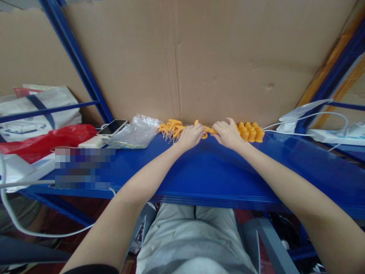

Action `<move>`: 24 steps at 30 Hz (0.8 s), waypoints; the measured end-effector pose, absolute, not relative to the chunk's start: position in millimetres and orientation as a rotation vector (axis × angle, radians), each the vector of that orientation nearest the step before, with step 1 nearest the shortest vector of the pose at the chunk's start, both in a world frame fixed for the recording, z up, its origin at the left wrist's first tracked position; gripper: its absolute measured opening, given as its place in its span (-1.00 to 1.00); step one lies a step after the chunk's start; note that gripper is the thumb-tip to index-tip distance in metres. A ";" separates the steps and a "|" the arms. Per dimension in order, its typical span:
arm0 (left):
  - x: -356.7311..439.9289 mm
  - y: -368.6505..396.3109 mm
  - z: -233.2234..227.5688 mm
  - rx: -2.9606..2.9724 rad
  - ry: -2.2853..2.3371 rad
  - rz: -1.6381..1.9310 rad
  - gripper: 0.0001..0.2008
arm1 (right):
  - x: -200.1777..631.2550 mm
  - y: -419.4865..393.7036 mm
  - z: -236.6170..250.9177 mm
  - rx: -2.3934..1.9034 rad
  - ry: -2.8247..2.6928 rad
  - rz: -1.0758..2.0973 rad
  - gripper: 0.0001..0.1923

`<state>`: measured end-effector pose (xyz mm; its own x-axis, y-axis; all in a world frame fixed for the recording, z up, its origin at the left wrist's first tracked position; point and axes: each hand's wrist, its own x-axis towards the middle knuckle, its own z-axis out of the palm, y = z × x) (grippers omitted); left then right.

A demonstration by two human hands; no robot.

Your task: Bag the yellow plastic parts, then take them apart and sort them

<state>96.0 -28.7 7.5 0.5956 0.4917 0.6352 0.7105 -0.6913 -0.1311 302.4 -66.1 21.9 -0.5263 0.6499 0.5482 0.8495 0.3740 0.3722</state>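
Both my hands are at the back of the blue table, close together. My left hand (194, 135) is closed, its fingers pinched on an orange plastic piece (211, 130) that spans the gap to my other hand. The fingers of my right hand (226, 133) close on the right end of that same piece; its exact kind is too small to tell. Left of my left hand lies a pile of orange plastic parts (174, 125) with thin curly metal bits. Just right of my right hand, several orange bottle-shaped pieces (251, 133) stand upright in rows.
A clear plastic bag (139, 133) lies left of the pile, beside a phone (113, 127) and a red bag (54, 139). A cardboard panel (176, 61) closes the back. White cables (302, 133) run at the right; blue frame posts (76, 57) flank the blue table (205, 171).
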 end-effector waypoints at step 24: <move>73.2 7.2 4.6 -2.808 -1.548 -1.422 -0.90 | 368.6 -24.3 19.8 -1.719 -1.708 -0.218 -0.74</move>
